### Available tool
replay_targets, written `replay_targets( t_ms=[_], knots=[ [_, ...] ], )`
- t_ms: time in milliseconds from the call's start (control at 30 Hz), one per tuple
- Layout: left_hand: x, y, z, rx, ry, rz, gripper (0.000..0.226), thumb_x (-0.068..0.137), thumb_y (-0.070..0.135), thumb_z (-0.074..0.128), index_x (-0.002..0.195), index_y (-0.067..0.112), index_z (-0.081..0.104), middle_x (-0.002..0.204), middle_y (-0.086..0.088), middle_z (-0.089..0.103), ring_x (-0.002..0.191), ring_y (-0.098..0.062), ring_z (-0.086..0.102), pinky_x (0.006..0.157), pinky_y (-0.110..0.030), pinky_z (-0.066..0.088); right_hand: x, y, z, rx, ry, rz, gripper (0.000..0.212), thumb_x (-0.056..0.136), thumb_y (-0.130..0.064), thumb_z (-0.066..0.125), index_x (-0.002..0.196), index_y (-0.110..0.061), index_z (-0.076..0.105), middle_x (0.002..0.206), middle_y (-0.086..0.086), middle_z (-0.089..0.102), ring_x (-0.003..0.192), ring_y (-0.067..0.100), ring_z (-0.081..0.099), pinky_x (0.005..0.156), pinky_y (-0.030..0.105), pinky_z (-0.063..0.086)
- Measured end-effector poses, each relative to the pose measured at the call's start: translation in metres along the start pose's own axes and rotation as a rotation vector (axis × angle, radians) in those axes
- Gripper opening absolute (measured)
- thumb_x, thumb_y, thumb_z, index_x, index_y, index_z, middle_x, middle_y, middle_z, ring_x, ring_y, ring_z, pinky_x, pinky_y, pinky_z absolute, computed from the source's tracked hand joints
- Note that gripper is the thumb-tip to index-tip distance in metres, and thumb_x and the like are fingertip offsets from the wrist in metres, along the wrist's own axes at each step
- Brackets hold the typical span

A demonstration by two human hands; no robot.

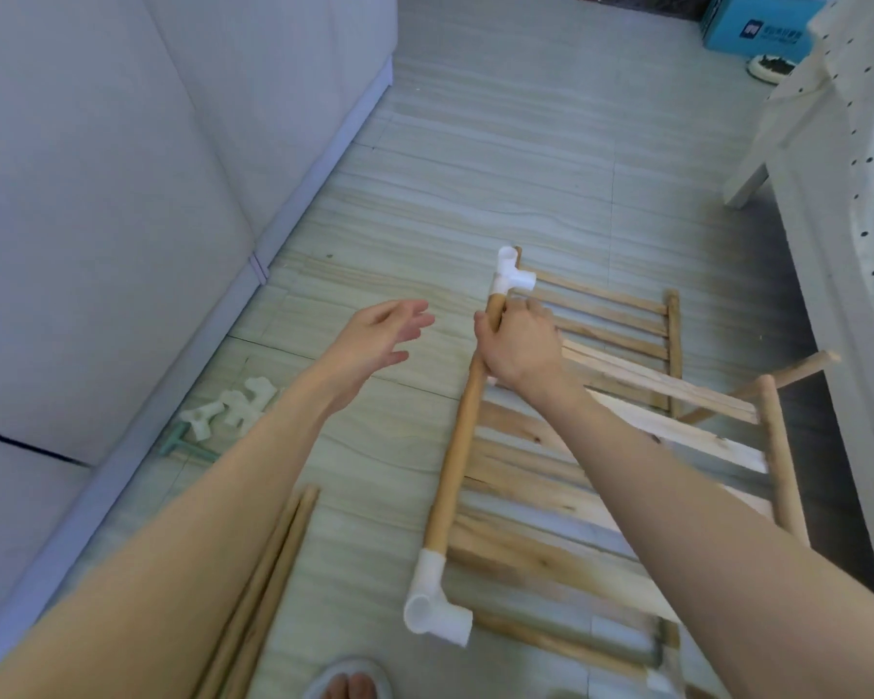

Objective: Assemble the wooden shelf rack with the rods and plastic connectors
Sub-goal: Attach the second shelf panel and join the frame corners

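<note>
Wooden rod [457, 446], white plastic connector [437, 605] at each end, slants over slatted shelf panels [551, 502] on the tiled floor [500, 169]. Right hand [518, 345] grips it near the far connector [513, 274]. Left hand [382, 340] hovers beside, fingers spread, holding nothing.

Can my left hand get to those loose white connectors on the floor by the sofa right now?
Probably yes. The left hand is open and holds nothing, and the loose white connectors lie on bare floor just left of that forearm, with nothing lying between them.
</note>
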State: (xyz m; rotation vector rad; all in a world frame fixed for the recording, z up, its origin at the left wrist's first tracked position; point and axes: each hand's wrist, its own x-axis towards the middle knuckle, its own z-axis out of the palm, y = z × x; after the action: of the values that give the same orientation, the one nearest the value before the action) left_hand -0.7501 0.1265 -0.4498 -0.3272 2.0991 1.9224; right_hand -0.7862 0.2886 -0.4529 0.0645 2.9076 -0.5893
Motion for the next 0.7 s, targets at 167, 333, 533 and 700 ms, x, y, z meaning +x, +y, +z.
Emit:
replay_targets(
  t_ms=[167,333,533,700],
  knots=[
    [-0.058,-0.044,-0.044,-0.008,0.162,-0.136,0.031,0.102,0.023,0.034,0.123,0.01,0.054,0.12,-0.01,0.062,0.109,-0.023,0.058,0.094,-0.036,0.045,-0.057,-0.016,0.009,-0.028,-0.104,-0.12,0.071,0.095,-0.031,0.045,0.147,-0.002,0.008,0.147,0.022,0.023,0.135,0.037,0.024,0.112,0.043,0.023],
    [-0.115,-0.115,-0.067,0.004,0.294,-0.326,0.034,0.103,0.011,0.029,0.126,0.001,0.051,0.117,-0.014,0.059,0.094,-0.021,0.056,0.076,-0.029,0.044,-0.091,-0.021,0.009,-0.238,-0.236,-0.189,0.057,0.097,-0.035,0.039,0.144,-0.007,0.023,0.152,0.027,-0.016,0.143,0.037,-0.011,0.118,0.041,0.006],
    [-0.155,-0.197,-0.067,0.266,0.334,-0.506,0.036,0.096,-0.004,0.035,0.129,-0.007,0.048,0.128,-0.022,0.054,0.113,-0.034,0.055,0.092,-0.032,0.045,-0.112,-0.015,0.014,-0.389,-0.219,-0.409,0.049,0.101,-0.034,0.027,0.139,-0.006,0.038,0.157,0.018,-0.001,0.145,0.03,-0.011,0.119,0.042,0.002],
    [-0.168,-0.243,-0.055,0.683,0.21,-0.507,0.031,0.096,0.007,0.043,0.122,-0.006,0.052,0.123,-0.027,0.055,0.115,-0.037,0.052,0.094,-0.035,0.041,-0.119,-0.009,0.022,-0.376,-0.198,-0.516,0.046,0.101,-0.031,0.025,0.13,-0.008,0.053,0.154,0.01,0.024,0.146,0.027,0.0,0.118,0.044,0.004]
  ],
)
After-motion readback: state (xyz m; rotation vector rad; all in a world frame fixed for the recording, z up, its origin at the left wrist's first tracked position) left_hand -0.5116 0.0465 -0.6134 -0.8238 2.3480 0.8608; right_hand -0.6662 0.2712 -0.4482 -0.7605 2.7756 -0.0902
